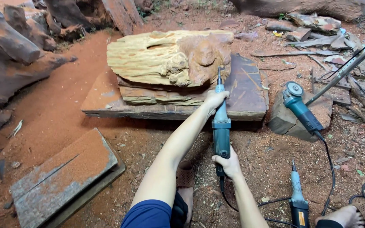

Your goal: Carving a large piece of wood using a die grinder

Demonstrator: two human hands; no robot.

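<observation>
Head view: die grinder at the carved wood

Die grinder (221, 126) sits mid-frame, tip at the carved wood block (170, 59) on a slab (246, 97). Left hand (214, 100) wraps its neck, right hand (229, 162) clasps the rear; a steady two-handed grip suits fine cuts. An angle grinder (303, 110) lies at right.

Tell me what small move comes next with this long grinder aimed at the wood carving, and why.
Probably ease the die grinder forward: its bit tip sits at the carved wood block's lower edge, with the left hand steadying the neck and the right hand gripping the rear, both already braced.
</observation>
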